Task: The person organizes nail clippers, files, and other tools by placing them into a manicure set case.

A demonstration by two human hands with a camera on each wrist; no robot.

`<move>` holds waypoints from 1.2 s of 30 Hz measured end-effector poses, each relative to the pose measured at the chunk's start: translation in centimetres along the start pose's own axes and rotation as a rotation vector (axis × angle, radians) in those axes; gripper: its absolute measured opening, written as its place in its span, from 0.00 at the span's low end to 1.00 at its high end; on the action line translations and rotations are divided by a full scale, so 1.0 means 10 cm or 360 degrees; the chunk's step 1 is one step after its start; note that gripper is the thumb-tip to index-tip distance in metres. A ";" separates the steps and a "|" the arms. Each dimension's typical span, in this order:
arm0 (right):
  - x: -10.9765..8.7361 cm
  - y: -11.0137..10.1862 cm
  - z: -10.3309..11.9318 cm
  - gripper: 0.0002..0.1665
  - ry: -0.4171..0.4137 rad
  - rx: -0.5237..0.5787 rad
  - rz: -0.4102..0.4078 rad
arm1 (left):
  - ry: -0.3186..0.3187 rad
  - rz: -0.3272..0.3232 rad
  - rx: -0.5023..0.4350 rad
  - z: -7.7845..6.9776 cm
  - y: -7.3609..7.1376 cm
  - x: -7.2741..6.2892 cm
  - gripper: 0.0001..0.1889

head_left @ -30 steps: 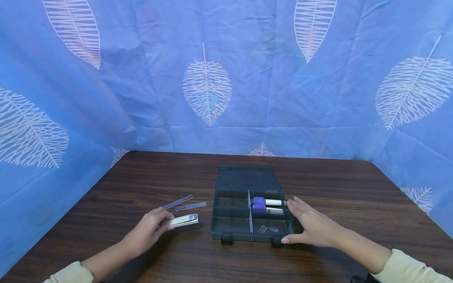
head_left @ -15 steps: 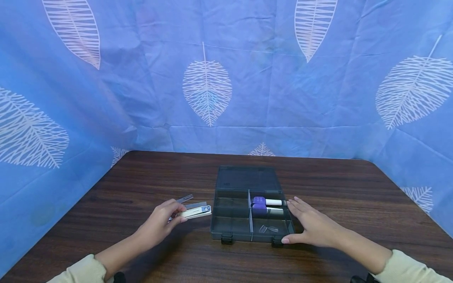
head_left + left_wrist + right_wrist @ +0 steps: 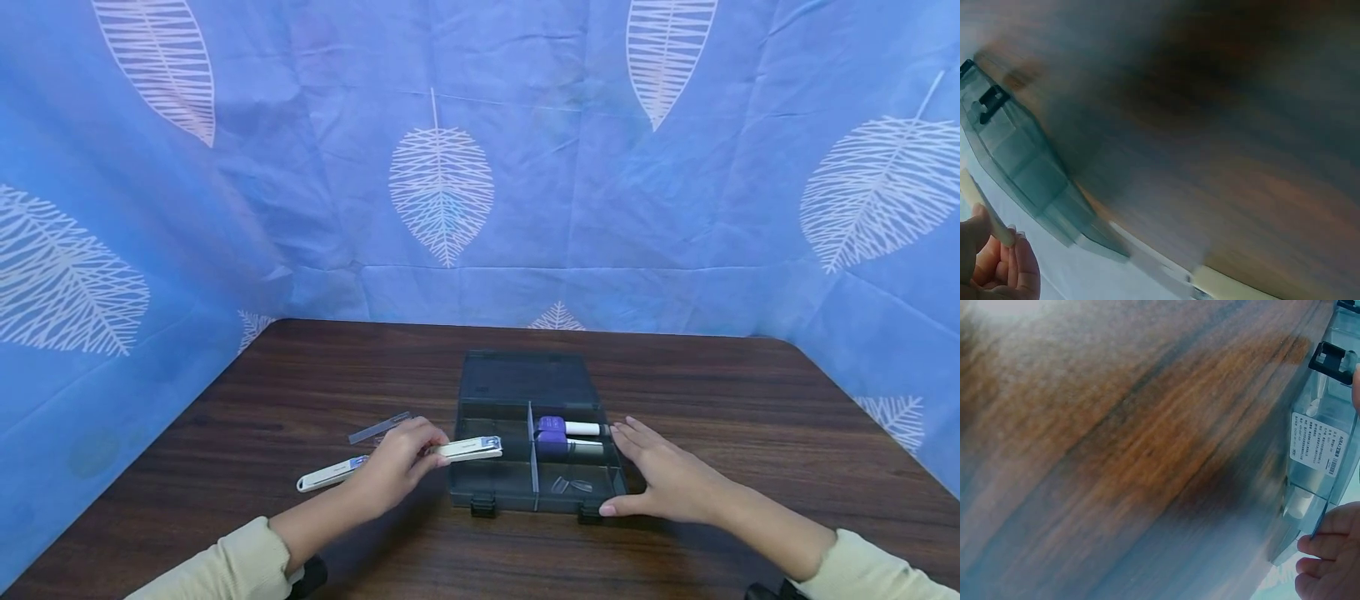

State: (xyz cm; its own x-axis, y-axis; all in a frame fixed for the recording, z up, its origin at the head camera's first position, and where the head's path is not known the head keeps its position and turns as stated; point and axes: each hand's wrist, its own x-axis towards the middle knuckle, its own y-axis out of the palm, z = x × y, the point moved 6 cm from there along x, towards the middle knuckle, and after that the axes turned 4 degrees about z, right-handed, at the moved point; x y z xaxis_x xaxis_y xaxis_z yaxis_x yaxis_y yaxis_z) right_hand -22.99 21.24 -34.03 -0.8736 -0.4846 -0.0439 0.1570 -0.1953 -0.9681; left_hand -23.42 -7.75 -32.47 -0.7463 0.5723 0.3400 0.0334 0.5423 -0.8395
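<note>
Between thumb and fingers my left hand (image 3: 401,467) pinches a pale nail clipper (image 3: 471,449), its metal end pointing right. That clipper (image 3: 988,212) is held over the left compartments of an open dark see-through divided box (image 3: 491,492). My right hand (image 3: 667,479) lies against the box's right side, fingers extended along the wall and thumb near the front latch. In the right-hand compartments are two purple bottles (image 3: 551,427) with pale caps and a few small clear curved pieces (image 3: 570,485). Another nail clipper (image 3: 330,473) lies on the table, partly behind my left arm.
Narrow clear strips (image 3: 377,428) lie left of the box, partly covered by my left hand. The box lid (image 3: 525,377) lies folded back toward the far side. Blue leaf-patterned cloth (image 3: 517,208) hangs behind the brown table (image 3: 675,367).
My left hand has carried the nail clipper rightward, from the table on the left to over the box. The second clipper has come into sight behind it. My right hand has stayed put.
</note>
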 end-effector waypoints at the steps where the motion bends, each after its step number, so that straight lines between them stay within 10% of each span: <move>1: 0.00 0.00 0.00 0.64 0.0002 0.0002 0.0002 | 0.0007 0.0015 -0.0005 -0.02 0.02 0.02 0.05; 16: 0.01 0.00 0.01 0.64 0.0006 -0.0030 0.0015 | -0.0019 0.0188 -0.0041 -0.13 0.20 0.26 0.06; 36: 0.00 0.00 0.00 0.64 0.0018 -0.0055 0.0006 | 0.0288 0.0282 0.0662 -0.23 0.35 0.34 0.04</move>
State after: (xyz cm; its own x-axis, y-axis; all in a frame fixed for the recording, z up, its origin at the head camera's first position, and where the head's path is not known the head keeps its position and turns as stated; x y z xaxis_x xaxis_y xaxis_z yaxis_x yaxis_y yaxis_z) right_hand -23.04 21.26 -34.04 -0.8784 -0.4754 -0.0500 0.1444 -0.1641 -0.9758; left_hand -24.33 -2.52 -33.32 -0.6242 0.7515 0.2138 -0.1467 0.1560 -0.9768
